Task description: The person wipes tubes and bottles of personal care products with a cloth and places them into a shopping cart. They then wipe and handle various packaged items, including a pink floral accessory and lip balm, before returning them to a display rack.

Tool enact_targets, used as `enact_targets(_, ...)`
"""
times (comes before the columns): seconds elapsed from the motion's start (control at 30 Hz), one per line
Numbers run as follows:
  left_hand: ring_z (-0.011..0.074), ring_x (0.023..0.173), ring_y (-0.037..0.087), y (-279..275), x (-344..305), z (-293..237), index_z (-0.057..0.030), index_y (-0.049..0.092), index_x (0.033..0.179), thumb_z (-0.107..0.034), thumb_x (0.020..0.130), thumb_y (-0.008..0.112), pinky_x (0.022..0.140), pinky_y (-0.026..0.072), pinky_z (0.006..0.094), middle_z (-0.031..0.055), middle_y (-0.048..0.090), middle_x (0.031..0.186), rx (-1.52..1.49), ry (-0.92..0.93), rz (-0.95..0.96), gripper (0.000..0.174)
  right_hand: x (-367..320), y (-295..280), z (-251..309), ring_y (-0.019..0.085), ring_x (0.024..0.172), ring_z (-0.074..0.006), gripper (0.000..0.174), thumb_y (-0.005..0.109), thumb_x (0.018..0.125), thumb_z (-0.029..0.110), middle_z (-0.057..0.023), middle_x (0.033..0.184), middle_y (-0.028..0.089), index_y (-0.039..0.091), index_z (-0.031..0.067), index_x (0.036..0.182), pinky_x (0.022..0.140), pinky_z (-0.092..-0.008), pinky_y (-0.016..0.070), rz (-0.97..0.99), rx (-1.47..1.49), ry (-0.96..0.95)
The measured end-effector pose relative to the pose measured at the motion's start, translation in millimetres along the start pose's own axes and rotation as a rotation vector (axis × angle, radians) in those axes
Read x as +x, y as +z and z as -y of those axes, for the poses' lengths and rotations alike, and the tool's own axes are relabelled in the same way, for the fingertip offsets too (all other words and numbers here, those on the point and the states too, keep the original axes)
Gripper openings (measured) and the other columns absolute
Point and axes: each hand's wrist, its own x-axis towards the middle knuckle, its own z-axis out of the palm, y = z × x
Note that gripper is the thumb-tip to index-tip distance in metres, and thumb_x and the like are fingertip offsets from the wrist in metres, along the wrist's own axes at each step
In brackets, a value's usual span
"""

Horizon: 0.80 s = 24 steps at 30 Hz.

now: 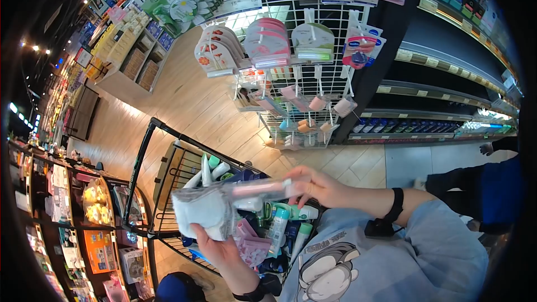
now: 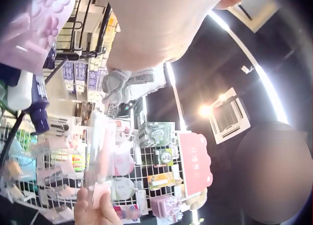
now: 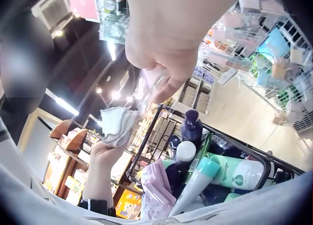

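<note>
The shopping cart (image 1: 141, 162) already holds a heap of bottles and tubes (image 1: 278, 223), so the gathering looks well along, but the clear packet (image 1: 224, 204) is not yet set down. It hangs over the cart's near edge, with the left hand (image 1: 221, 251) gripping its white end from below and the right hand (image 1: 319, 185) pinching the other end.

White and pale grey on the folded cloth (image 1: 201, 211) inside the clear packet (image 1: 238, 201) at the left hand (image 1: 219, 248); pink on its strip (image 1: 260, 188) nearer the right hand (image 1: 317, 185). Below both hands: quilted pink on a pouch (image 1: 253, 244), teal caps on pale tubes (image 1: 278, 225), black on the cart wire (image 1: 141, 162). Black band (image 1: 396, 204) at the right wrist. Light blue with grey cartoon print on the sweatshirt (image 1: 403, 263).
</note>
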Motion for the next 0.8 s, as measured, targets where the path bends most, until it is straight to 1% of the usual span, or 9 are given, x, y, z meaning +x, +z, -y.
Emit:
enact_targets(0.03,0.0326,0.114,0.052,-5.5,7.1,-3.6,-0.0018,0.034,0.134,-0.031,0.098,0.041,0.095,0.0444,0.0508,0.0179,0.048,0.129,0.116,0.086,-0.006,0.047,4.8,-10.1,-11.0,0.062,0.087,-0.0212,0.033,0.038,0.098,0.015,-0.015,0.112,0.052,0.034,0.0015,0.128,0.071,-0.0321,0.0538,-0.091,0.033,-0.014)
enact_targets(0.07,0.0314,0.114,0.052,-7.5,12.3,-5.0,-0.0017,0.035,0.134,-0.03,0.098,0.041,0.094,0.0452,0.0495,0.0177,0.048,0.128,0.233,0.169,-0.011,0.046,10.7,-22.2,-20.0,0.062,0.087,-0.0212,0.033,0.038,0.098,0.015,-0.015,0.112,0.052,0.034,0.0015,0.128,0.071,-0.0321,0.0538,-0.089,0.033,-0.013)
enact_targets(0.13,0.0309,0.11,0.054,9.1,16.5,1.8,0.0005,0.036,0.132,-0.024,0.097,0.045,0.091,0.0473,0.0453,0.0183,0.05,0.125,0.339,0.237,-0.109,0.043,22.9,-50.1,-38.6,0.062,0.084,-0.0231,0.032,0.041,0.095,0.011,-0.0154,0.109,0.052,0.037,0.0009,0.125,0.072,-0.0335,0.0535,-0.383,0.128,0.132)
enact_targets(0.2,0.0295,0.102,0.059,23.0,20.5,12.4,0.003,0.037,0.129,-0.011,0.092,0.049,0.086,0.0509,0.0424,0.0188,0.053,0.119,0.633,0.222,-0.089,0.041,38.1,-91.3,-69.2,0.061,0.083,-0.0229,0.034,0.043,0.092,0.007,-0.0161,0.108,0.053,0.036,-0.0001,0.125,0.071,-0.0332,0.0525,-0.369,0.245,0.172)
enact_targets(0.23,0.0257,0.096,0.061,25.2,26.3,19.8,0.0047,0.044,0.123,-0.003,0.087,0.053,0.082,0.0514,0.0376,0.0175,0.057,0.113,0.653,0.211,-0.06,0.038,46.3,-107.6,-80.6,0.061,0.083,-0.0227,0.037,0.045,0.09,0.004,-0.0168,0.108,0.054,0.034,-0.0012,0.125,0.07,-0.0329,0.0514,-0.353,0.364,0.209)
enact_targets(0.37,0.0218,0.095,0.06,41.3,43.4,44.0,0.004,0.052,0.114,0.0,0.084,0.051,0.082,0.0481,0.0321,0.0141,0.059,0.109,0.739,0.172,-0.004,0.031,83.8,-145.3,-98.4,0.061,0.083,-0.0244,0.036,0.047,0.087,-0.001,-0.0153,0.11,0.054,0.039,-0.0016,0.122,0.071,-0.0331,0.051,-0.292,0.523,0.246)
enact_targets(0.43,0.0185,0.096,0.058,47.6,46.6,61.0,0.0037,0.052,0.114,0.001,0.083,0.052,0.087,0.0439,0.0304,0.0109,0.061,0.104,0.77,0.092,0.01,0.03,115.8,-158.0,-112.8,0.061,0.085,-0.0235,0.032,0.049,0.088,0.003,-0.0121,0.108,0.055,0.044,0.0001,0.12,0.076,-0.0333,0.0513,-0.481,0.637,0.214)
enact_targets(0.67,0.0175,0.094,0.057,52.7,55.0,87.4,0.0035,0.055,0.109,0.002,0.082,0.052,0.086,0.0431,0.0289,0.0098,0.061,0.103,0.919,0.034,-0.034,0.028,197.4,-195.1,-143.7,0.059,0.076,-0.0147,0.025,0.055,0.087,0.008,-0.0037,0.101,0.059,0.052,0.0075,0.112,0.063,-0.0267,0.0474,-0.545,0.447,0.407)
enact_targets(0.8,0.0158,0.094,0.057,49.1,60.8,93.0,0.0032,0.056,0.108,0.002,0.083,0.052,0.085,0.0434,0.028,0.0089,0.061,0.103,0.904,-0.009,-0.062,0.026,226.4,-206.6,-158.3,0.057,0.065,-0.0115,0.014,0.057,0.086,0.01,-0.0008,0.085,0.061,0.059,0.0077,0.1,0.052,-0.0258,0.044,-0.769,0.295,0.409)
